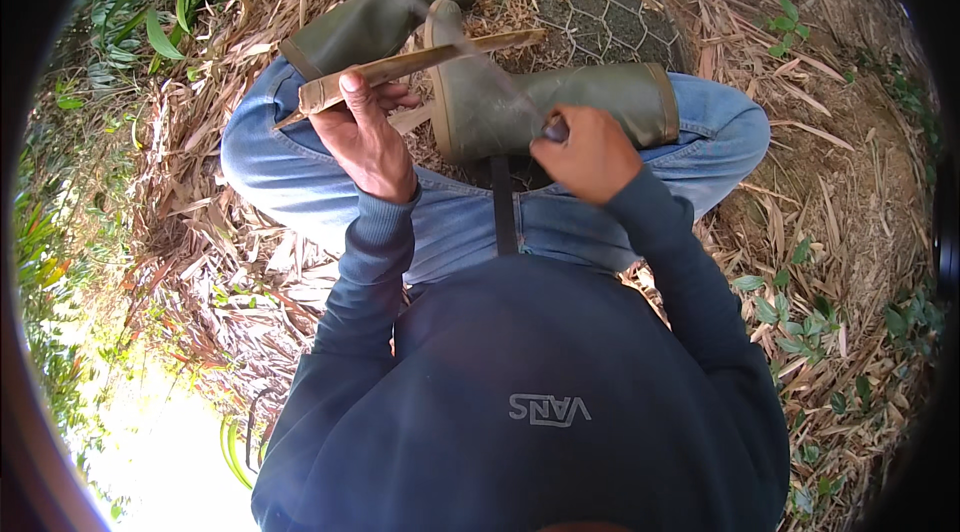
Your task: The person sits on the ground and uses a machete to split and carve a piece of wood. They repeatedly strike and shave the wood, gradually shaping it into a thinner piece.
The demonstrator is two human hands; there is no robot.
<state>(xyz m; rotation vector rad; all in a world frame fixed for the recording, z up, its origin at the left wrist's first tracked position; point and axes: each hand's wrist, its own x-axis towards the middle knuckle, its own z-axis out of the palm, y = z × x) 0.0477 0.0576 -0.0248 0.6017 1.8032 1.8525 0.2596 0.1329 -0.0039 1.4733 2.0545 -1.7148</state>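
My left hand (372,140) is closed round the near end of a split bamboo strip (400,66), thumb along its near side. The strip slants away to the right, over the rubber boots. In my right fist (592,154) is the dark handle of a knife (555,129). Its blade, smeared by motion, points up and left and crosses the strip near its far part. Whether the edge touches the bamboo I cannot tell.
I sit with bent legs in blue jeans (290,187) and green rubber boots (560,104). Beyond the boots lies a dark mound under wire mesh (600,7). Dry leaves (200,192) cover the ground, with green plants (170,2) at the far left.
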